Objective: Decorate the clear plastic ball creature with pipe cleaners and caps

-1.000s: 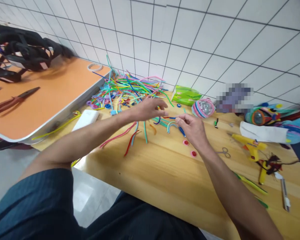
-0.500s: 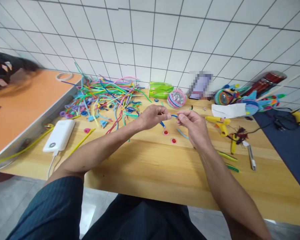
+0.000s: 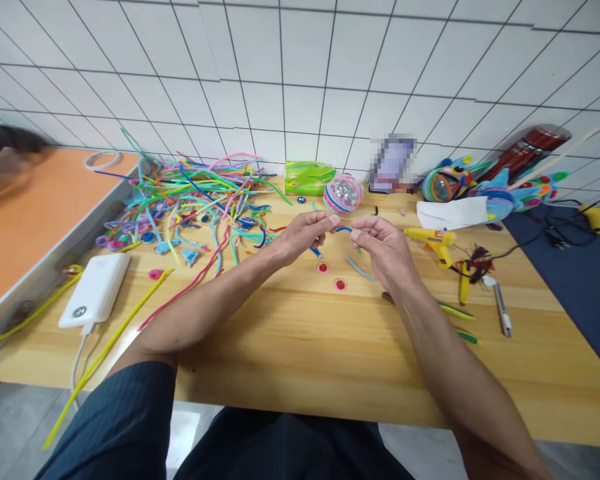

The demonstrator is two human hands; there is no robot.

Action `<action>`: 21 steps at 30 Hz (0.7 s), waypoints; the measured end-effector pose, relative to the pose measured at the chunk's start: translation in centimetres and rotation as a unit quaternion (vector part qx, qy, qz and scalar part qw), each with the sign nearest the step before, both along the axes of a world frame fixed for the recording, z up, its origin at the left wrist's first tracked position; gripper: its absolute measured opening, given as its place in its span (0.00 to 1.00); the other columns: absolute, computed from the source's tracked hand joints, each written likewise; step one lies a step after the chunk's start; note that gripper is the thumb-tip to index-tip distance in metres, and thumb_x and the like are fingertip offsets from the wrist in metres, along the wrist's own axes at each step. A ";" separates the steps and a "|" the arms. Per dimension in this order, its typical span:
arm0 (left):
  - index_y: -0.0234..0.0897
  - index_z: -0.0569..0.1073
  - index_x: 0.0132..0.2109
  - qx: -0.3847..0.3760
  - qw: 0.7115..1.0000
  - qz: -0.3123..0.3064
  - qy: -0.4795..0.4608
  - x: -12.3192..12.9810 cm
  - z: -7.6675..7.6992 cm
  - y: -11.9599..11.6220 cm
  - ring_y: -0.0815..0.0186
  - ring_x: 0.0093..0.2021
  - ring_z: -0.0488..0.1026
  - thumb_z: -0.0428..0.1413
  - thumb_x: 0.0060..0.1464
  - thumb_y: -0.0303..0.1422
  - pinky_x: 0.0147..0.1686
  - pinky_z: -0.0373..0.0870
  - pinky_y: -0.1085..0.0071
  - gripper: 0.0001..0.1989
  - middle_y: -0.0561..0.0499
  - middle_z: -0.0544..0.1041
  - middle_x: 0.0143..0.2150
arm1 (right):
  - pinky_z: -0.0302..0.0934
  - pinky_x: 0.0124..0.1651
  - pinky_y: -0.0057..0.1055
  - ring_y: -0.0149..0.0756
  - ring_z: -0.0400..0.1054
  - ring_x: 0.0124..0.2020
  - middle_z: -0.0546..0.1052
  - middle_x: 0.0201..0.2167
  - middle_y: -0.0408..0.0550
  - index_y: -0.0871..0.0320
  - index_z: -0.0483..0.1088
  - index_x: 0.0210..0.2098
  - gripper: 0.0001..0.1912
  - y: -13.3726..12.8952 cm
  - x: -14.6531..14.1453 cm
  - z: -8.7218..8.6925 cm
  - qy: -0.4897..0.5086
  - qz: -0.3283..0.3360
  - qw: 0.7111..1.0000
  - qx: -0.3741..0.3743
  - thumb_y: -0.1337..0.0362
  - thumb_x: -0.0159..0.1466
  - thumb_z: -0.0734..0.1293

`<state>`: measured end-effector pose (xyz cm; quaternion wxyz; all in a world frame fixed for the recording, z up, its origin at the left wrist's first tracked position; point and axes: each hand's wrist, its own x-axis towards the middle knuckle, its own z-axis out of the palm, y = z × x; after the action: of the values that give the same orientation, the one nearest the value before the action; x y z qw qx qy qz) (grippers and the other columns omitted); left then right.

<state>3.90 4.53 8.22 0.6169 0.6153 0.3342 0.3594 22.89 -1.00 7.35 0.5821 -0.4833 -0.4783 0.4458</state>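
Note:
A short blue pipe cleaner (image 3: 344,229) spans the small gap between my two hands, above the wooden table (image 3: 290,340). My left hand (image 3: 307,235) pinches its left end, and my right hand (image 3: 380,243) pinches the right end between thumb and fingers. Just below the hands lie two red discs with pink rims, one (image 3: 323,268) nearer my left hand and the other (image 3: 340,285) a little lower. A light blue piece (image 3: 360,269) rests beside my right hand.
A tangled pile of coloured pipe cleaners (image 3: 205,193) spreads at the back left, near a white power bank (image 3: 95,290). At the right are a yellow glue gun (image 3: 437,245), white paper (image 3: 453,213) and a cutter (image 3: 503,310). A green packet (image 3: 309,179) stands behind.
The view has shifted slightly, moving most table items leftward in the picture. Both hands still hold the blue piece, which now shows a slight curve between them.

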 end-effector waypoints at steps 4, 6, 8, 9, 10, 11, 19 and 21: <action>0.34 0.77 0.34 0.003 0.999 -0.036 0.009 -0.7 0.0 0.5 0.76 0.23 0.61 0.73 0.48 0.43 0.25 0.58 0.77 0.18 0.58 0.68 0.23 | 0.62 0.33 0.29 0.29 0.66 0.27 0.77 0.25 0.39 0.53 0.80 0.35 0.12 0.1 0.0 -0.1 -0.011 0.024 1.000 -0.015 0.60 0.51 0.80; 0.33 0.78 0.32 -0.008 0.999 -0.035 0.005 -0.7 -0.2 0.4 0.76 0.24 0.62 0.72 0.48 0.40 0.25 0.58 0.77 0.16 0.58 0.69 0.23 | 0.62 0.33 0.29 0.29 0.66 0.28 0.77 0.26 0.39 0.53 0.80 0.35 0.12 0.0 -0.3 -0.3 -0.016 0.030 0.999 -0.024 0.60 0.51 0.80; 0.33 0.78 0.31 -0.022 1.000 -0.014 -0.012 -0.5 -0.8 0.1 0.75 0.23 0.61 0.71 0.48 0.39 0.24 0.58 0.77 0.14 0.58 0.69 0.22 | 0.63 0.33 0.29 0.30 0.67 0.28 0.77 0.26 0.39 0.53 0.80 0.34 0.13 -0.1 -0.6 -0.6 -0.014 0.027 0.999 -0.032 0.59 0.51 0.81; 0.33 0.78 0.31 -0.031 0.999 -0.001 -0.024 -0.3 -1.2 -0.1 0.75 0.23 0.61 0.71 0.48 0.39 0.24 0.57 0.76 0.14 0.58 0.69 0.22 | 0.63 0.34 0.30 0.30 0.67 0.28 0.77 0.26 0.39 0.53 0.80 0.34 0.13 -0.1 -0.7 -0.8 -0.012 0.023 0.999 -0.036 0.59 0.51 0.81; 0.33 0.79 0.31 -0.039 0.998 0.013 -0.039 -0.1 -1.6 -0.4 0.75 0.23 0.61 0.72 0.47 0.40 0.24 0.57 0.76 0.15 0.58 0.69 0.21 | 0.63 0.34 0.30 0.30 0.67 0.28 0.78 0.26 0.39 0.53 0.80 0.34 0.13 -0.1 -0.8 -1.0 -0.010 0.018 0.999 -0.038 0.59 0.51 0.81; 0.34 0.79 0.31 -0.047 0.997 0.027 -0.054 0.2 -2.0 -0.6 0.76 0.22 0.60 0.72 0.47 0.41 0.24 0.57 0.76 0.16 0.58 0.68 0.21 | 0.63 0.34 0.30 0.29 0.67 0.28 0.78 0.26 0.39 0.53 0.80 0.34 0.13 -0.1 -1.0 -1.2 -0.008 0.012 0.999 -0.040 0.58 0.51 0.81; 0.32 0.79 0.34 -0.151 0.984 -0.018 -0.090 0.1 -3.6 0.4 0.78 0.21 0.66 0.75 0.46 0.47 0.22 0.61 0.78 0.23 0.53 0.78 0.31 | 0.66 0.35 0.29 0.29 0.69 0.29 0.80 0.29 0.41 0.53 0.79 0.35 0.16 0.3 -0.8 -2.0 0.038 0.014 0.997 -0.069 0.58 0.50 0.83; 0.32 0.79 0.34 -0.170 0.980 -0.035 -0.097 -0.3 -3.4 1.1 0.78 0.22 0.68 0.77 0.45 0.45 0.23 0.65 0.79 0.23 0.54 0.78 0.31 | 0.66 0.35 0.28 0.28 0.70 0.29 0.80 0.29 0.40 0.53 0.79 0.35 0.17 0.4 -0.7 -2.0 0.049 0.021 0.996 -0.077 0.58 0.49 0.84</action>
<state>3.61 5.58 4.83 0.7544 0.4745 0.3073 0.3336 22.24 -0.56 5.37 0.5561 -0.4940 -0.4238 0.5168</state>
